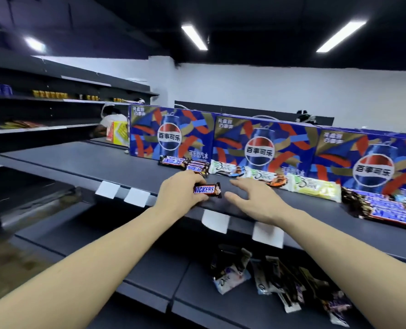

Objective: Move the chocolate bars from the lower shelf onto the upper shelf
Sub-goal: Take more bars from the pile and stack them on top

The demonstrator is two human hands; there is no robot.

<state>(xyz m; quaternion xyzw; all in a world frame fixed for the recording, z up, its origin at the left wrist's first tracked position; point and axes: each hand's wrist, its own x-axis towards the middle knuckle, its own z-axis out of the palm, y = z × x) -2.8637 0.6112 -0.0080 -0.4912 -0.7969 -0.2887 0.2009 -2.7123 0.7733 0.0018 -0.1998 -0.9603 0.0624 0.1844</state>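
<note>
My left hand grips a brown Snickers bar just above the front of the dark upper shelf. My right hand hovers beside it with fingers spread, holding nothing. Further back on the upper shelf lie other Snickers bars, white-wrapped chocolate bars in a row, and a stack of dark bars at the right. On the lower shelf a loose heap of chocolate bars lies below my right forearm.
Three blue Pepsi gift boxes stand along the back of the upper shelf behind the bars. White price tags hang from its front edge. Another shelving unit with cans stands at the left. A person stands beyond the boxes.
</note>
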